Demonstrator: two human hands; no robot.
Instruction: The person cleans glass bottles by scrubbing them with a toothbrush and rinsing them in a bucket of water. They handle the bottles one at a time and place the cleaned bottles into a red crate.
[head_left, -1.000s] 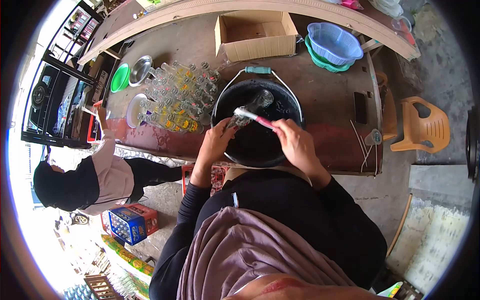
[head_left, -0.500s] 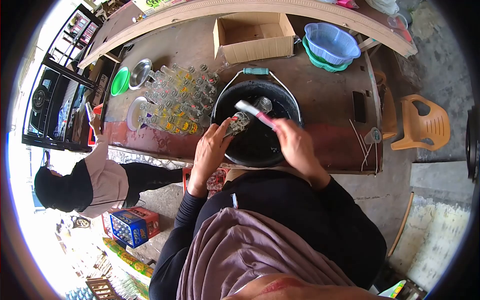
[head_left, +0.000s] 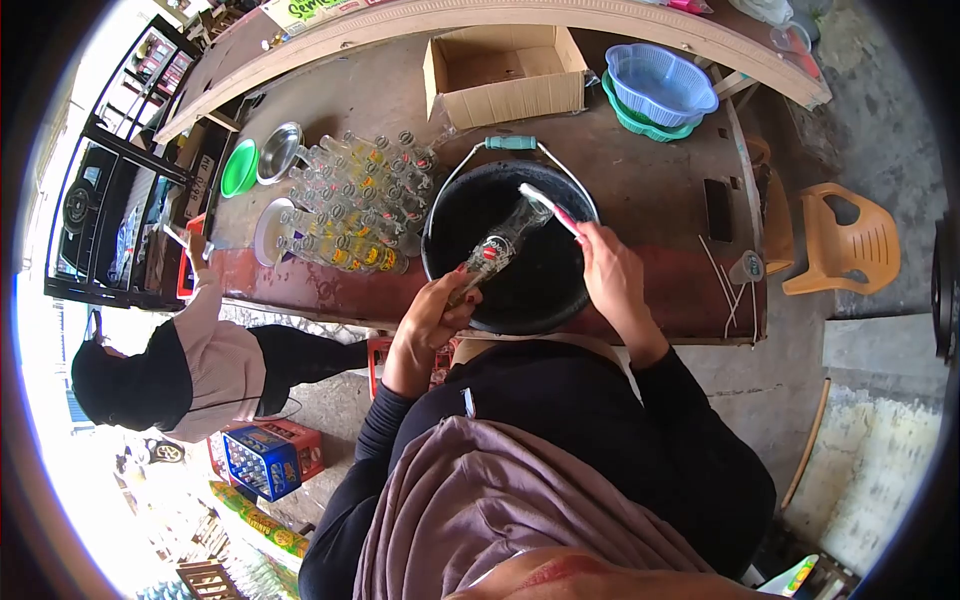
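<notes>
Over the black bucket (head_left: 440,205) a clear glass bottle (head_left: 497,248) with a red and white label lies tilted, its neck pointing up and to the right. My left hand (head_left: 432,318) is wrapped round the bottle's lower end. In my right hand (head_left: 612,278) is a brush (head_left: 560,213) with a pink and white handle, gripped near its end. The brush's white head overlaps the bottle's mouth in this view. To the left of the bucket stand several glass bottles (head_left: 350,205) in a close group, some with yellow print.
A cardboard box (head_left: 515,100) and stacked blue and green baskets (head_left: 660,85) stand behind the bucket. Bowls (head_left: 278,152) sit at the left, a phone (head_left: 718,210) and plastic cup (head_left: 746,268) at the right. Another person (head_left: 215,370) stands left, near bottle crates (head_left: 262,460).
The bottle has turned so its neck points further up and right. My right hand has shifted right, bringing the brush head to the bottle's mouth.
</notes>
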